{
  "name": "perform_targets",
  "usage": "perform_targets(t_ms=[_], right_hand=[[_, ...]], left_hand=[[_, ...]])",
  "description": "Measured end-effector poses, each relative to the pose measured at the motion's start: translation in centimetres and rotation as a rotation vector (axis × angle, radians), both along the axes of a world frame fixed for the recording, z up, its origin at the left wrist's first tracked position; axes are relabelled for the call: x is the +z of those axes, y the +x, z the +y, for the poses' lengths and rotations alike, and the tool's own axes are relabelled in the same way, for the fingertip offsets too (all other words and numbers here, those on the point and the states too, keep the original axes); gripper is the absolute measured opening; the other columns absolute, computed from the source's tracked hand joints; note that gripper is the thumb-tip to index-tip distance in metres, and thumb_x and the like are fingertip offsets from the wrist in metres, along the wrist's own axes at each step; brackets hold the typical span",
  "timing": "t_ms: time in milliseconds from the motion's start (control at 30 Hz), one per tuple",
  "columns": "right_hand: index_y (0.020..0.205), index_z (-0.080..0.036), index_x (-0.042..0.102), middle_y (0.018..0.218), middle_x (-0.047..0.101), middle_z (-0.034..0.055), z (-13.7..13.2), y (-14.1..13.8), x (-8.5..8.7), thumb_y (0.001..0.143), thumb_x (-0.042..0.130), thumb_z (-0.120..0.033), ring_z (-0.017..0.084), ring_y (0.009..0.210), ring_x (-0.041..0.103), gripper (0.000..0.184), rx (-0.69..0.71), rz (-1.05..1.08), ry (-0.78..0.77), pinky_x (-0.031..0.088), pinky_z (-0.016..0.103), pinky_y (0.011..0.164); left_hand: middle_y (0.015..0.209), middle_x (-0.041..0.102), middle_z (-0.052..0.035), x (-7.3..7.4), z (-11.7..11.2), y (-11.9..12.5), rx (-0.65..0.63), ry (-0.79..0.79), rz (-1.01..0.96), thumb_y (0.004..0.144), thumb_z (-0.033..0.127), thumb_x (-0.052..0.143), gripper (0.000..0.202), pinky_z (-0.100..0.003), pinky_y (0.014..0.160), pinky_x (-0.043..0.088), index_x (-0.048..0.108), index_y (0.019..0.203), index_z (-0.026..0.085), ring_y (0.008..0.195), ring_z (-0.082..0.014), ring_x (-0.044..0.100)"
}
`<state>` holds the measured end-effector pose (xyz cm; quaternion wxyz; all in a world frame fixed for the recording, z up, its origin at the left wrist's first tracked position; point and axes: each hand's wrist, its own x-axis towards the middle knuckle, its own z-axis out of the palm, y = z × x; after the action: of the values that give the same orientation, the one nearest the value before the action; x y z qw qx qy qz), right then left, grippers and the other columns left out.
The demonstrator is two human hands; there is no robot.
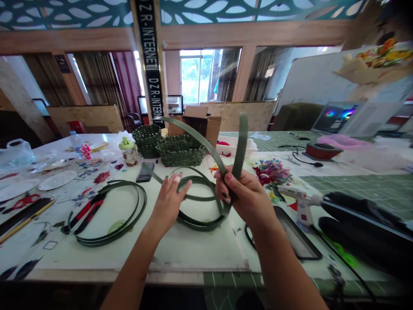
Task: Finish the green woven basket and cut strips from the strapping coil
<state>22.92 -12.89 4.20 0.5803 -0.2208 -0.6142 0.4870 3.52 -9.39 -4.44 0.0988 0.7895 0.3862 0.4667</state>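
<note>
My right hand (247, 193) is closed around a flat green weaving strip (241, 148). One end of the strip stands up above the fist, and another length arches away to the left. My left hand (169, 200) is over the table with its fingers apart, beside a coil of green strips (204, 224); whether it touches them I cannot tell. Further left lies a second coil (111, 241), with red-and-black-handled pliers (87, 215) across its edge. Behind the hands stand two woven green baskets, a wide one (182, 150) and a rounder one (146, 140).
A glue gun (303, 204) and a dark-framed tablet-like panel (298, 234) are at the right. Red scissors (26, 201) and white plates (57, 180) lie left. A lidded cup (128, 153), a phone-sized dark object (145, 172) and a cardboard box (213, 129) stand further back.
</note>
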Motion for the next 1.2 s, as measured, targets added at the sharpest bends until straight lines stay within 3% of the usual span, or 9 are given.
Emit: perform_targets(t_ms=[67,133,233,400,533,633,800,1000,1200], right_hand=[[0.084,-0.019,0.061,0.056,0.050,-0.0042,0.0,0.2,-0.2,0.085,0.056,-0.036,0.008,0.046,0.043,0.018,-0.133,-0.126,0.131,0.038,0.021,0.046],[0.085,-0.018,0.061,0.058,0.051,-0.0028,-0.1,0.1,-0.9,0.088,0.050,-0.036,0.010,0.050,0.046,0.020,-0.194,-0.346,0.217,0.039,0.022,0.049],[0.079,-0.018,0.058,0.060,0.052,-0.0019,-0.5,-0.8,-3.2,0.091,0.045,-0.031,0.011,0.054,0.047,0.022,-0.113,-0.717,0.277,0.039,0.021,0.051],[0.075,-0.018,0.055,0.066,0.058,0.0002,-1.8,-2.1,-7.9,0.092,0.043,-0.022,0.013,0.060,0.053,0.021,-0.026,-1.003,0.266,0.042,0.022,0.057],[0.095,-0.018,0.056,0.090,0.063,0.0092,-2.9,-2.3,-10.3,0.089,0.044,-0.018,0.022,0.084,0.058,0.013,-0.343,-0.979,0.371,0.046,0.034,0.074],[0.100,-0.020,0.053,0.087,0.062,0.0098,-4.0,-2.4,-11.3,0.087,0.047,-0.016,0.025,0.080,0.057,0.015,-0.563,-0.867,0.496,0.047,0.039,0.071],[0.107,-0.026,0.048,0.079,0.061,0.0043,-5.7,-2.9,-12.3,0.083,0.049,-0.009,0.021,0.069,0.057,0.030,-0.529,-0.636,0.516,0.046,0.033,0.060],[0.105,-0.029,0.053,0.081,0.062,0.0039,-5.8,-2.5,-12.5,0.084,0.045,-0.009,0.023,0.075,0.058,0.029,-0.451,-0.566,0.455,0.046,0.036,0.065],[0.090,-0.028,0.058,0.070,0.058,0.0015,-4.9,-1.9,-12.0,0.084,0.046,-0.012,0.020,0.064,0.051,0.020,-0.479,-0.527,0.416,0.043,0.033,0.058]], left_hand=[[0.137,0.044,-0.0078,1.2,-0.1,0.2,-0.071,-0.095,-0.267,0.085,0.023,0.052,0.038,-0.045,0.110,0.009,0.056,0.122,0.026,0.134,-0.0252,0.024],[0.135,0.047,-0.0098,1.9,-0.9,0.3,-0.272,-0.304,-0.633,0.085,0.038,0.052,0.042,-0.044,0.110,0.016,0.054,0.125,0.023,0.131,-0.0250,0.032],[0.128,0.053,-0.0141,1.7,-2.6,-0.1,-0.552,-0.617,-1.190,0.086,0.054,0.039,0.054,-0.044,0.104,0.032,0.053,0.124,0.018,0.121,-0.0257,0.046],[0.091,0.069,-0.0049,-1.8,-4.1,-1.6,-0.381,-0.722,-1.665,0.089,0.008,0.043,0.023,-0.031,0.093,0.046,0.065,0.092,0.016,0.086,-0.0111,0.065],[0.086,0.069,-0.0051,-4.2,-4.9,-0.8,-0.430,-0.821,-1.683,0.084,0.006,0.051,0.016,-0.033,0.090,0.049,0.065,0.084,0.015,0.083,-0.0132,0.066],[0.090,0.068,-0.0061,-4.2,-5.5,0.7,-0.480,-0.830,-1.596,0.081,0.010,0.059,0.018,-0.030,0.083,0.051,0.063,0.097,0.017,0.084,-0.0147,0.065],[0.095,0.066,-0.0041,-2.8,-6.1,3.1,-0.514,-0.835,-1.436,0.078,0.015,0.065,0.056,-0.033,0.082,0.048,0.042,0.127,0.030,0.085,-0.0173,0.065],[0.069,0.060,-0.0022,-2.2,-6.2,5.5,-0.657,-0.764,-1.438,0.086,0.033,0.052,0.019,-0.028,0.065,0.042,0.058,0.099,0.020,0.062,-0.0130,0.053],[0.067,0.057,-0.0057,-1.1,-6.3,6.6,-0.653,-0.814,-1.471,0.083,0.065,0.026,0.059,-0.027,0.063,0.038,0.059,0.083,0.016,0.062,-0.0144,0.048]])
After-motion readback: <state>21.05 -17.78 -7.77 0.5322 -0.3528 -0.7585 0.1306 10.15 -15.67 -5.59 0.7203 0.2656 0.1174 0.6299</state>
